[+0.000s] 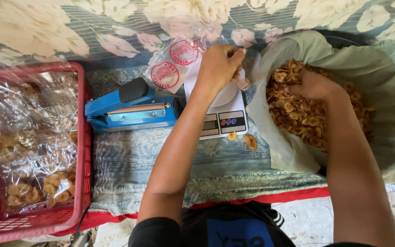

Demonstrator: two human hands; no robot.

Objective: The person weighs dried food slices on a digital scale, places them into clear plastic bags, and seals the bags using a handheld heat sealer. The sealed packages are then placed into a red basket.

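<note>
Landmark is the white scale (222, 120) on the patterned cloth (152, 158). Nearest the person, just in front of the scale, two loose chips (243, 138) lie on the cloth. Left of the scale sits a blue bag sealer (131, 110), arm down, nothing in it. Far left of it, a red basket (81, 151) holds several filled clear bags (33, 155), so a good share looks packed already. Over the scale, left hand (218, 66) holds a clear bag (241, 68) on the pan, fingers pinched together on its mouth; bag looks mostly empty, so filling seems just started, weighing and sealing left. Right of the scale, right hand (314, 86) is buried in chips (307, 112) in a cloth-lined tub (389, 114), fingers hidden, cannot tell their state; plenty of chips remain. Behind the scale, empty stamped bags (172, 64) wait.
</note>
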